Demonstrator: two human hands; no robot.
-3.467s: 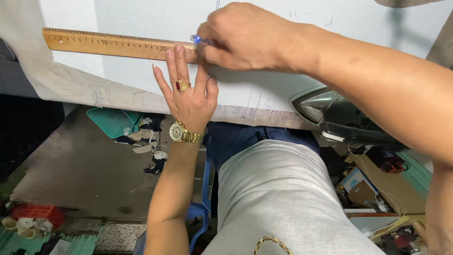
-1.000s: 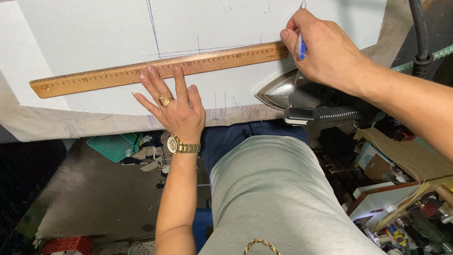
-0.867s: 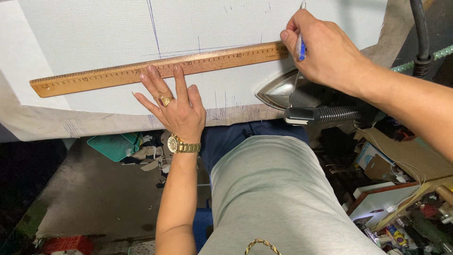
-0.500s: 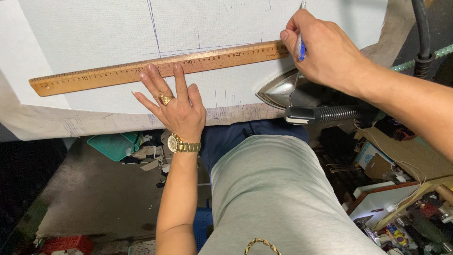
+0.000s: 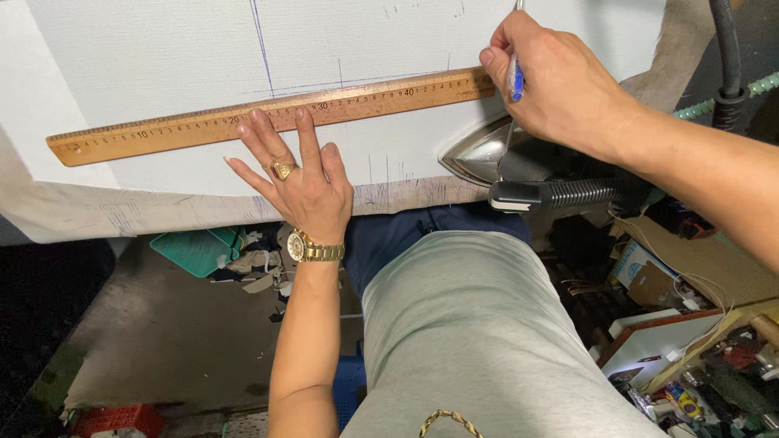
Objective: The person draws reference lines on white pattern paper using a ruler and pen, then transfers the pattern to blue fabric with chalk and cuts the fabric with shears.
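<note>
Pressing flat on the long wooden ruler point(image 5: 268, 116), the left hand point(image 5: 302, 182) spreads its fingers point(image 5: 308, 134) apart, the tips of two pinning the ruler's lower edge to the pale grey-white sheet of fabric point(image 5: 162, 57) that covers the table point(image 5: 122, 212). The right hand point(image 5: 560, 81) has its fingers closed around a blue pen point(image 5: 514, 79), whose tip sits at the ruler's right end. Compared with half a second and a second ago, nothing has really shifted: ruler, both hands and pen sit where they did, so the ruler appears settled rather than being adjusted. Over the longer gap the ruler has dropped and tilted to align near the faint blue pen lines point(image 5: 264, 45). A silver steam iron point(image 5: 487, 154) with a black handle rests just below the right hand.
</note>
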